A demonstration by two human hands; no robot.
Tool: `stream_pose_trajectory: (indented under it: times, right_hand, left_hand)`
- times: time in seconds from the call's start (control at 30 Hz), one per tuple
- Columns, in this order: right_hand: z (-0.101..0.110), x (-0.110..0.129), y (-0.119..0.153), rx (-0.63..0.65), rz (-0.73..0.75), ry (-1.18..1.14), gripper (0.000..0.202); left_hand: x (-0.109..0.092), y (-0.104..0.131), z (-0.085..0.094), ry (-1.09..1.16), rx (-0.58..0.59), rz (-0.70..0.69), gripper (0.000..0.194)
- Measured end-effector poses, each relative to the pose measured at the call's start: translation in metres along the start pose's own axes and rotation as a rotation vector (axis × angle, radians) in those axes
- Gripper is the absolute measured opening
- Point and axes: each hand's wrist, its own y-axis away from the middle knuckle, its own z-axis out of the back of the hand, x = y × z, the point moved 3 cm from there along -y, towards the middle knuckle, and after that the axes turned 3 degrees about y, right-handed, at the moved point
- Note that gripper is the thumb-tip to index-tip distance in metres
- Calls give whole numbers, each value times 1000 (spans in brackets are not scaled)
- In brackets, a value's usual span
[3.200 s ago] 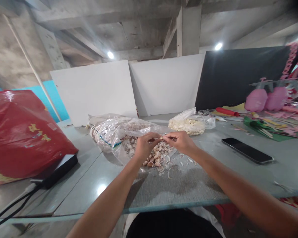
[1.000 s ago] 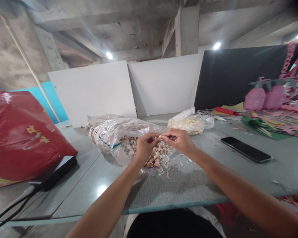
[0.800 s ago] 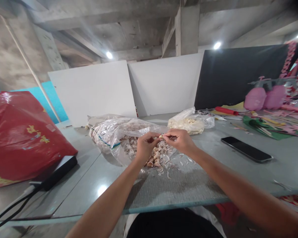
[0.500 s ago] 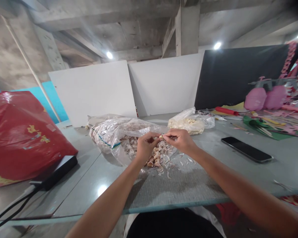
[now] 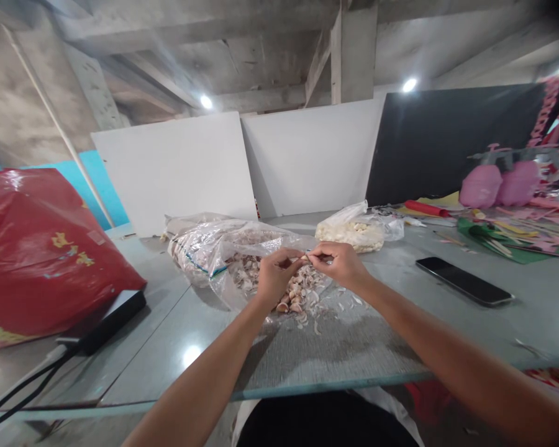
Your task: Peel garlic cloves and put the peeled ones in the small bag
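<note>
Fingertips of my left hand [image 5: 276,273] and my right hand [image 5: 339,263] meet around a small garlic clove [image 5: 306,257], both pinched closed on it. Beneath them lies a heap of unpeeled garlic cloves [image 5: 294,295] mixed with papery skins, spilling from the mouth of a clear plastic bag [image 5: 205,239] on the left. Loose bits of skin [image 5: 354,300] are scattered to the right of the heap. Behind my right hand sits a white plastic bag [image 5: 349,231] holding pale peeled cloves. My fingers partly cover the clove.
On the grey table [image 5: 335,357], a black phone [image 5: 463,280] lies to the right. A red bag [image 5: 46,254] and a black box with cables [image 5: 107,323] stand left. Pink spray bottles [image 5: 479,185] and paper scraps [image 5: 498,239] fill the far right. White boards [image 5: 177,174] lean behind.
Both hands stay at nearly the same spot, still pinching the clove. The clove's pale side shows less now, and the fingertips have shifted slightly.
</note>
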Motion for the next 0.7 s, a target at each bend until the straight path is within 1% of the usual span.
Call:
stream_pose_trajectory:
  times: [0.2, 0.37, 0.7]
  right_hand:
    - [2, 2, -1, -26, -15, 22, 16]
    - [4, 4, 0, -18, -28, 4, 17]
    - [0, 1, 1, -15, 6, -26, 17]
  left_hand:
    - [-3, 0, 0, -1, 1, 40, 19]
    - [-4, -1, 2, -19, -36, 55, 19]
    - [-7, 0, 3, -83, -29, 12, 20]
